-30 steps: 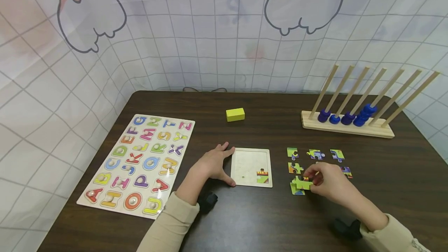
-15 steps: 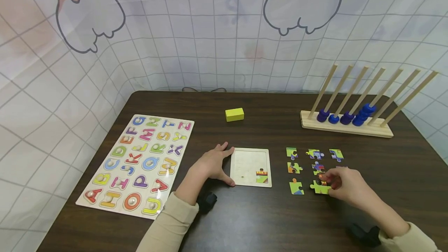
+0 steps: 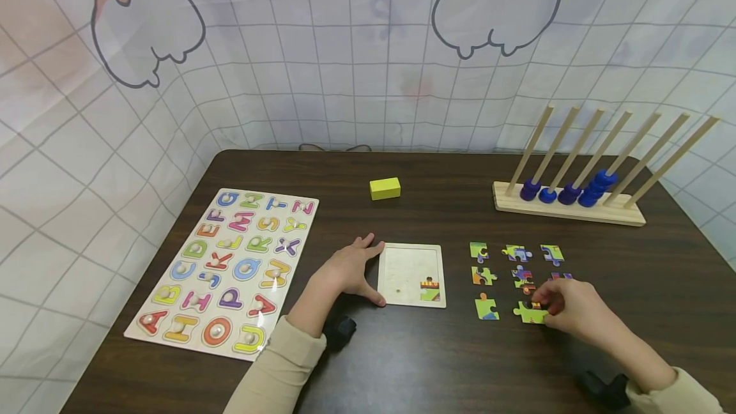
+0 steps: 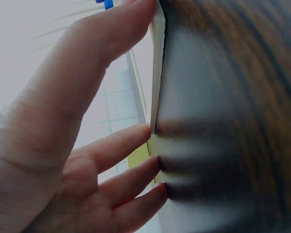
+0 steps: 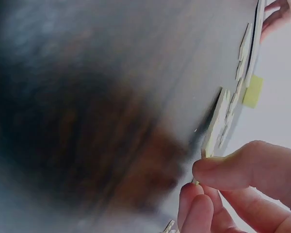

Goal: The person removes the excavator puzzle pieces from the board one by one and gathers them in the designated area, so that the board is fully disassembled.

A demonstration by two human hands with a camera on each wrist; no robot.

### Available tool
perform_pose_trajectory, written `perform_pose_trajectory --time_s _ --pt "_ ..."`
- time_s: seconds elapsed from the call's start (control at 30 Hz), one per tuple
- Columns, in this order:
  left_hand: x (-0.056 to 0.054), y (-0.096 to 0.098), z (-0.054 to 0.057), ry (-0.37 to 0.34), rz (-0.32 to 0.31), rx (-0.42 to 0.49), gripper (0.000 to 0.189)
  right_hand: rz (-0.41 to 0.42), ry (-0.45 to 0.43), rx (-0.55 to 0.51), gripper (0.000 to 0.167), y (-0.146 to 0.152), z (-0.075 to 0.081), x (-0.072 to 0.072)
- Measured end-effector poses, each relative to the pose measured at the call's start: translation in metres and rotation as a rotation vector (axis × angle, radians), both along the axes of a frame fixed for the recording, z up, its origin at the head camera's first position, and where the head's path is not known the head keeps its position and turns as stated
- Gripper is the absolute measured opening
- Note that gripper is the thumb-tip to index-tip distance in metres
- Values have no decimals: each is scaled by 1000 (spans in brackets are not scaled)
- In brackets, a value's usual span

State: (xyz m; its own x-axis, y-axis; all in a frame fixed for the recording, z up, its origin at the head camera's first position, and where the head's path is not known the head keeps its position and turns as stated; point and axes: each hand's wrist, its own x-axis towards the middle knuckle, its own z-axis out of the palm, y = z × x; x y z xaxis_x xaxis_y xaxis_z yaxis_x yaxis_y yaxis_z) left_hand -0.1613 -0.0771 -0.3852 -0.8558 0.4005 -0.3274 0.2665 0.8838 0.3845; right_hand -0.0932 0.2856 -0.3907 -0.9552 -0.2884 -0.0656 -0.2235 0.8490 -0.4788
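In the head view my left hand (image 3: 347, 270) rests on the table at the left edge of a square wooden puzzle tray (image 3: 402, 273), fingers spread and thumb (image 4: 116, 36) against the edge. One red, yellow and green puzzle piece (image 3: 429, 291) lies in the tray's lower right corner. My right hand (image 3: 577, 308) pinches a mostly green jigsaw piece (image 3: 530, 314) by its right side, between thumb (image 5: 223, 172) and fingers. This piece lies low at the bottom row of loose pieces; whether it fully touches the table I cannot tell. My fingers hide part of it.
Several loose jigsaw pieces, such as a green one (image 3: 487, 307) and an orange one (image 3: 483, 276), lie in rows right of the tray. An alphabet board (image 3: 227, 273) lies at left, a yellow block (image 3: 384, 188) behind the tray, and a bead-and-peg stand (image 3: 569, 204) at back right.
My right hand has carried the green piece rightward, away from the lower left loose piece, then slightly further right and nearer me. My left hand has stayed at the tray.
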Motion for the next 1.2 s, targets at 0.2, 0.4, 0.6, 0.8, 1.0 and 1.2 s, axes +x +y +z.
perform_pose_trajectory --time_s 0.2,0.4,0.6,0.8,1.0,1.2 --pt "0 0 0 -1 2 8 103 2 -1 9 24 -2 -1 -1" --pt "0 -1 -1 -1 1 6 104 5 11 5 25 -2 0 0" --pt "0 -1 -1 -3 1 11 104 1 29 -13 25 -7 2 0" --pt "0 0 0 1 -3 11 103 -2 55 -46 22 -15 4 0" --pt "1 0 1 -1 -1 9 103 -6 61 -76 20 -27 7 -3" --pt "0 -1 1 0 -2 5 103 -3 44 -118 20 -39 10 -5"
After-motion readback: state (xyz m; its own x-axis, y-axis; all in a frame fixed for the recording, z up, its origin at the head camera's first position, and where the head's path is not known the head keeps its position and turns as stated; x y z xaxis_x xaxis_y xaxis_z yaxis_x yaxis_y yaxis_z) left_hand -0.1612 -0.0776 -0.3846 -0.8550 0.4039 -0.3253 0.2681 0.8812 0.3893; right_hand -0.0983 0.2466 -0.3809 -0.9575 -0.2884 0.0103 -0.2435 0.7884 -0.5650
